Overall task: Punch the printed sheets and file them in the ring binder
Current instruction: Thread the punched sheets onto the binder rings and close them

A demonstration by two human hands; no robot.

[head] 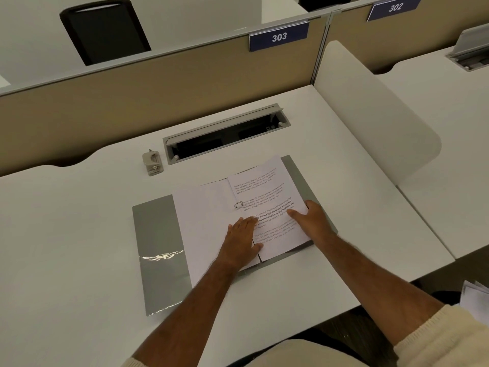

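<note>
Both hands (pixel 242 235) flat on filed sheets (pixel 267 205)

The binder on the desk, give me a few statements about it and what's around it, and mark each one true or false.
1. The ring binder lies open on the desk. True.
2. The hole punch sits on top of the printed sheets. False: it stands on the bare desk, beyond the binder and apart from it.
3. Both hands rest on the paper. True: the left hand lies flat near the middle, and the right hand at the right edge of the sheets.
4. The right hand holds the hole punch. False: it rests on the sheets.
5. The sign on the partition reads 305. False: it reads 303.
</note>
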